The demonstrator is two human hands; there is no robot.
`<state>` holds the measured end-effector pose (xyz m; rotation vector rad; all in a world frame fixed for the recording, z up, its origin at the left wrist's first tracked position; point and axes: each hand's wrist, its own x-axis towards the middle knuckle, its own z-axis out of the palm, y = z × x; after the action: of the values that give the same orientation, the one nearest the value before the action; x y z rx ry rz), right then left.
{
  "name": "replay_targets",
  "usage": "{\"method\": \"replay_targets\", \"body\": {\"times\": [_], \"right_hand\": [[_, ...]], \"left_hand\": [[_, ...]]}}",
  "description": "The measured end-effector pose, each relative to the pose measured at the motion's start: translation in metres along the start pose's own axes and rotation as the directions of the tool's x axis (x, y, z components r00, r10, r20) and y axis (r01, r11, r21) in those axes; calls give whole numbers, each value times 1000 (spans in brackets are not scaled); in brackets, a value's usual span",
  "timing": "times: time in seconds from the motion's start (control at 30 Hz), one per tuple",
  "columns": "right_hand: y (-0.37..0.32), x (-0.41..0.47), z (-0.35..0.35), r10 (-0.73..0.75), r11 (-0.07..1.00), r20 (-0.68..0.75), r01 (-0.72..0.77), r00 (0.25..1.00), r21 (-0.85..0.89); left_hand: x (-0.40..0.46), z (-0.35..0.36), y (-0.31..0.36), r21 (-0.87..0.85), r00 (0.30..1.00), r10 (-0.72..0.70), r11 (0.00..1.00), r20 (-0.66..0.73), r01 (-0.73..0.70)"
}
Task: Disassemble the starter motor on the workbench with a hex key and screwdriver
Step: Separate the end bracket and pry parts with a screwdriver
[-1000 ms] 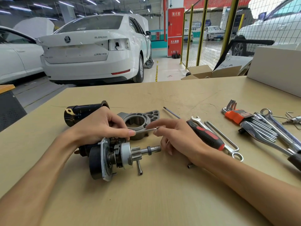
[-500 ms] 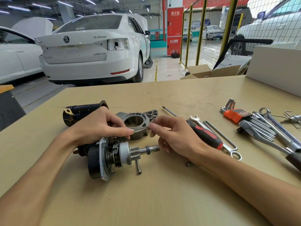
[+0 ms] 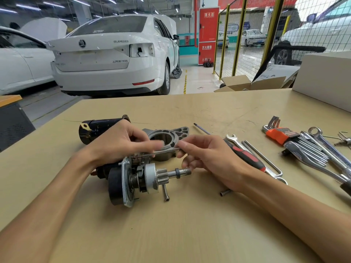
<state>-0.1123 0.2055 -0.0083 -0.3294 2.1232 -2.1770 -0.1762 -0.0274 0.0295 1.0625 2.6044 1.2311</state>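
Fingers of the right hand (image 3: 205, 158) pinch a thin hex key (image 3: 161, 151), its tip at the motor (image 3: 140, 177) beneath the left hand (image 3: 121, 143), which curls over the motor's top. Two loose bolts (image 3: 166, 193) lie on the worktop (image 3: 190, 224) below both hands; one screwdriver (image 3: 245, 154) lies behind the right.

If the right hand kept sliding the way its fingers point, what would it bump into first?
Probably the left hand: the right hand points leftward along the thin rod it pinches, toward those blurred fingertips. Depth is unclear.
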Motion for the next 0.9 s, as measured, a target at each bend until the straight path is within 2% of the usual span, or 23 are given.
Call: {"method": "replay_targets", "body": {"times": [0.13, 0.23, 0.3, 0.43, 0.5, 0.6, 0.7, 0.8, 0.9], "right_hand": [[-4, 2, -9, -14, 997, -48, 17, 999, 77], [-10, 4, -15, -52, 996, -106, 60, 993, 70], [-13, 5, -18, -67, 990, -116, 81, 991, 119], [-16, 7, -20, -98, 933, -111, 130, 989, 336], [-17, 8, -19, -142, 914, -126, 179, 982, 364], [-19, 7, -13, -234, 958, -130, 251, 963, 139], [-26, 9, 5, -308, 937, -16, 300, 951, -179], [-35, 17, 32, -244, 782, 172, 299, 954, -547], [-42, 26, 61, -222, 533, 267, 346, 938, -772]], "left_hand": [[2, 5, 1, 15, 988, -5, 1000, -152, 7], [4, 7, -1, 63, 971, 23, 998, -239, -8], [3, 6, -2, 130, 967, 52, 991, -250, -19], [0, 2, -8, 291, 968, 59, 956, -243, 15], [0, 2, -10, 356, 967, 32, 933, -253, 62], [1, 5, -9, 367, 967, -9, 924, -256, 105], [1, 5, -7, 367, 964, -18, 923, -267, 119], [1, 5, -5, 375, 958, -8, 919, -288, 121], [1, 4, -5, 372, 955, -13, 919, -295, 127]]}}
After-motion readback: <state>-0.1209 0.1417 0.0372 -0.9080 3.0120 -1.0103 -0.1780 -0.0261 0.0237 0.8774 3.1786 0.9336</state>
